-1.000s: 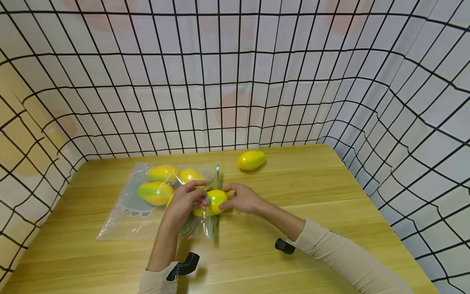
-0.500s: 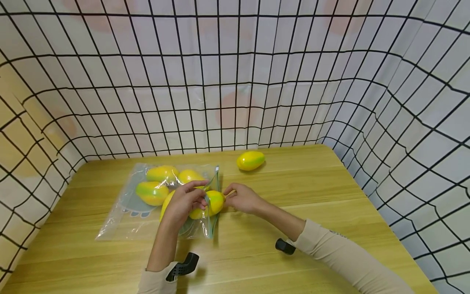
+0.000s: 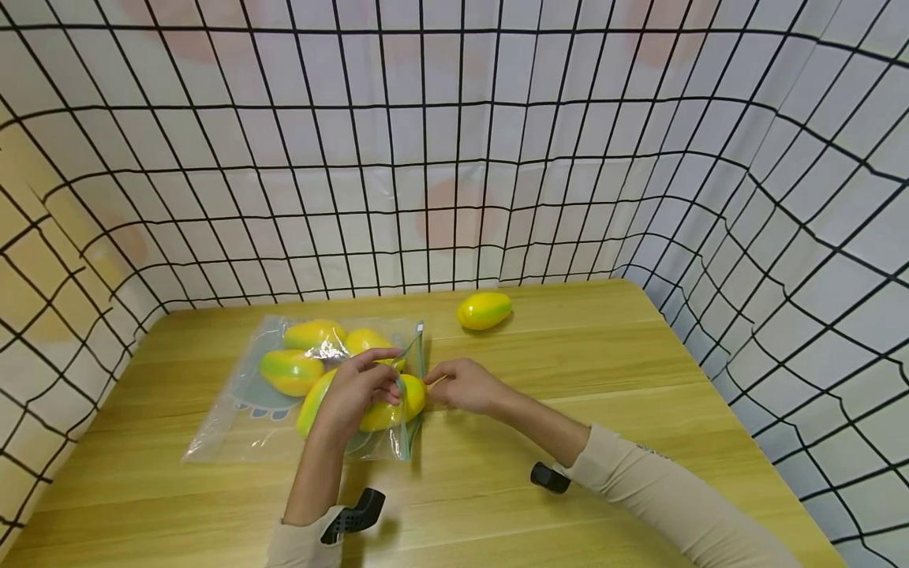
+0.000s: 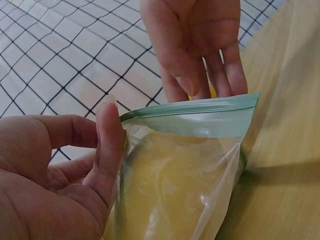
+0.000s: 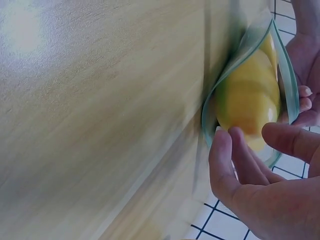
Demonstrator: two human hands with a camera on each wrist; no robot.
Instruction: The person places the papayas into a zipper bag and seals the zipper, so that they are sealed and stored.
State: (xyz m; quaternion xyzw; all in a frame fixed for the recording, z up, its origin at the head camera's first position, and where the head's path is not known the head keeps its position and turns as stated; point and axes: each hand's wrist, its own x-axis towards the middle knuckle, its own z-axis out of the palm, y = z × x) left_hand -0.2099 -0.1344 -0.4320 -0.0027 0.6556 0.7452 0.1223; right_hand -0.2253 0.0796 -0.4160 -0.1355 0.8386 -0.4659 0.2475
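Observation:
A clear zip bag [image 3: 220,442] with a green zip strip [image 4: 200,106] lies on its side, its mouth facing right. Several yellow-green mangoes [image 3: 291,372] are inside it. My left hand [image 3: 353,393] pinches the upper side of the bag's mouth between thumb and fingers. At the opening is another mango [image 5: 248,92], mostly within the bag, its tip facing out. My right hand [image 3: 465,386] is at that tip, fingertips touching it and slightly bent, not wrapped round it. The lower part of the bag under my left hand is hidden.
One more mango [image 3: 484,310] lies outside the bag near the back of the wooden table [image 3: 568,355]. Black wire mesh [image 3: 454,181] rises behind the table and along both sides. A black wrist camera [image 3: 355,517] sits on the left sleeve.
The mango at the mouth has slid left, deeper into the bag, with my right fingers following it. Mangoes inside have shifted slightly left. My left hand stays in place on the bag.

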